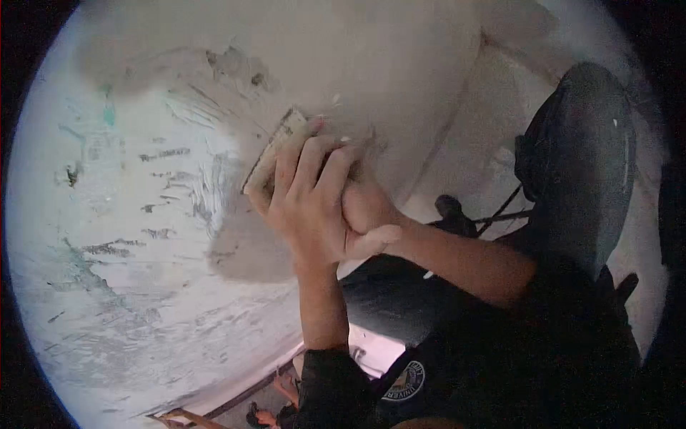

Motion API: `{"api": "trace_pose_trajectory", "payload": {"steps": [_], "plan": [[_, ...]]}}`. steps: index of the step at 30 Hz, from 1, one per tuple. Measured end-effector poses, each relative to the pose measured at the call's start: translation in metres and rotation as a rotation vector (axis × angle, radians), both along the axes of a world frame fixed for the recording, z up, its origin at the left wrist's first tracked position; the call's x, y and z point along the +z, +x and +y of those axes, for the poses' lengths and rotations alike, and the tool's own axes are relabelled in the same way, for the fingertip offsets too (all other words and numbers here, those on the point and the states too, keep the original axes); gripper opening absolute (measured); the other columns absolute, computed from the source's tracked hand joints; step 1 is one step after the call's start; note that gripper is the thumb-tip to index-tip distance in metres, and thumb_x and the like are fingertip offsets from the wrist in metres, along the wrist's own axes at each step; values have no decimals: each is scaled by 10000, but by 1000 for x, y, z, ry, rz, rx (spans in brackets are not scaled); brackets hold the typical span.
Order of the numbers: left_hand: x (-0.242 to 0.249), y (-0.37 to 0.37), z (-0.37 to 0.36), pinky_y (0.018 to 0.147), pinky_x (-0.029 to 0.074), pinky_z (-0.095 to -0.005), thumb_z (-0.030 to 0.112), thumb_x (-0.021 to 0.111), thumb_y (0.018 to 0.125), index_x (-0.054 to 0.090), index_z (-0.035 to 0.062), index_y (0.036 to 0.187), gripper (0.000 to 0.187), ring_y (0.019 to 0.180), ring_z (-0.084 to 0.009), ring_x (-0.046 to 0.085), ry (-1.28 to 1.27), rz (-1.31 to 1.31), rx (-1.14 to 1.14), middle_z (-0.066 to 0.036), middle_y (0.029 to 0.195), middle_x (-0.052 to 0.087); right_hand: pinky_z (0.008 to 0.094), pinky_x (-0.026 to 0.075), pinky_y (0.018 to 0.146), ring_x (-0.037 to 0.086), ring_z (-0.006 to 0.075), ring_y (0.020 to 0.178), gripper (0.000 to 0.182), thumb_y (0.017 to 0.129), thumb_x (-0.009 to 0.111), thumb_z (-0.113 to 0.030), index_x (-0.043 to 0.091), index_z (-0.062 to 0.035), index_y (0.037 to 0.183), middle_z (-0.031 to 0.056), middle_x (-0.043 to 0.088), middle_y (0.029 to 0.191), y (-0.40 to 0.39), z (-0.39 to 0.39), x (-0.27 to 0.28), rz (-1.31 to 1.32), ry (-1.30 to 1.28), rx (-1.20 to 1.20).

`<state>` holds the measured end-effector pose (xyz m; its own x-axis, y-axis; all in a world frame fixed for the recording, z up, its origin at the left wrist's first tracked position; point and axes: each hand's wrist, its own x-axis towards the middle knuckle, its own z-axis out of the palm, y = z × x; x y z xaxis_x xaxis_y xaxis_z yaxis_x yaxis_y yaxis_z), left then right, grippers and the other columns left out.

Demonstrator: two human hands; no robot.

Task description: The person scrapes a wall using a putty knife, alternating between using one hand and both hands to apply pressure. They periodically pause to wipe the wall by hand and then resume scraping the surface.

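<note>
Both my hands press together on a pale flat block (275, 150) with a straight, rough-looking edge, held at a slant against a whitish, patchy wall-like surface (143, 229). My left hand (304, 193) lies on top, its fingers bent over the block and its thumb across my right wrist. Underneath, my right hand (368, 204) reaches in from the right and is closed. Its fingers are mostly hidden by the left hand, as is much of the block. The exact kind of tool cannot be made out.
Grey plaster-like material covers the upper surface (386, 57), with dark scuffs to its left. A large dark rounded object (586, 164) and thin dark bars (504, 214) are at the right. Below, another person's hand (286, 387) shows beyond a pale edge.
</note>
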<state>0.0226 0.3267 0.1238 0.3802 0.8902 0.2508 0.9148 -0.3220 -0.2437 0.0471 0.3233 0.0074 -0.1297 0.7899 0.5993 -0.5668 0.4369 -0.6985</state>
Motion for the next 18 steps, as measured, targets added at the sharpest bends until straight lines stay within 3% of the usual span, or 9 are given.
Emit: {"api": "trace_pose_trajectory", "payload": {"steps": [2,4,6,7,10,11,14,15,18], "plan": [[-10,-8,-9,960,277,-441,951,238,718,721,160,921,949,1095,-220,629,-27,-29,11,-34,1025,674,362,484,1009,550,223,1188,453,1046,454,-355,476,16,1304,148,554,1242,25,-10,13,-157,-247,194],[-15,-10,-18,944,275,-432,944,239,729,713,151,925,944,1078,-233,634,-18,-48,50,-40,993,667,410,480,994,557,277,1172,443,1027,489,-343,506,16,1286,162,574,1219,4,-21,9,-194,-269,108],[-8,-1,-4,943,268,-425,938,219,741,707,146,923,948,1089,-226,632,-15,-34,61,-35,992,665,437,443,1014,545,318,1167,428,1005,517,-332,540,12,1261,177,572,1225,5,-12,13,188,-562,366],[-6,1,4,957,279,-417,883,202,774,722,148,881,908,1095,-233,637,16,-51,18,-45,974,680,425,454,994,552,313,1149,426,986,544,-331,565,14,1234,186,585,1199,8,-7,7,-166,-182,-52],[-8,4,-4,961,277,-410,888,177,775,733,168,874,915,1104,-212,637,20,-49,33,-34,986,685,462,455,928,575,386,1082,360,807,653,-187,636,63,1066,225,619,1147,26,-1,19,-150,-252,67],[-13,6,-2,950,263,-411,946,169,743,729,187,909,957,1108,-183,634,33,-42,55,-14,1015,676,467,458,932,586,379,1089,354,809,649,-191,639,55,1064,221,625,1133,32,3,22,73,-523,361],[-17,9,-6,990,287,-413,825,157,816,731,137,836,896,1076,-256,647,37,-113,151,-61,938,686,465,476,906,607,368,1054,334,812,647,-197,637,48,1038,228,632,1107,19,1,24,25,-453,146],[-12,6,0,959,259,-431,962,199,727,722,165,897,969,1106,-231,626,36,-26,88,-20,988,668,467,484,908,612,370,1046,369,796,656,-204,633,55,1057,230,634,1111,22,6,22,-130,-177,-158],[-1,10,11,967,258,-438,970,202,713,733,186,901,965,1139,-235,620,12,-11,16,-22,995,675,464,489,910,605,383,1055,394,794,655,-215,635,62,1074,240,625,1121,27,10,19,-66,-239,36]]}}
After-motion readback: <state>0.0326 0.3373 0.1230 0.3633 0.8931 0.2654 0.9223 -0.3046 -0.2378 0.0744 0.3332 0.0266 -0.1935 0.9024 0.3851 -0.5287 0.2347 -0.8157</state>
